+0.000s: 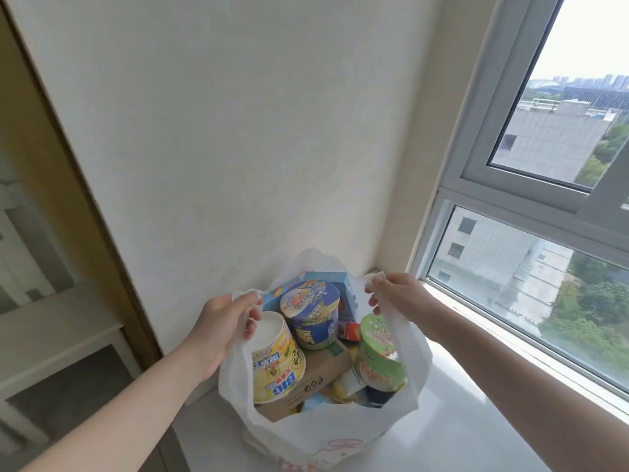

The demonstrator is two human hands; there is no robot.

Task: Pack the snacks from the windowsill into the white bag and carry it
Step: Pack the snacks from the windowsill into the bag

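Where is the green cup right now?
Head view: the green cup is inside the white bag, at its right side, just below the right hand, with the red box and the blue cup to its left.

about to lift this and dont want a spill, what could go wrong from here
1. The white bag looks thin and crammed. The left hand and right hand only pinch its handles, so a handle could slip or tear on lifting.
2. The yellow cup, blue cup and green cup lie tilted on top at the open mouth and might tumble out if the bag tips.
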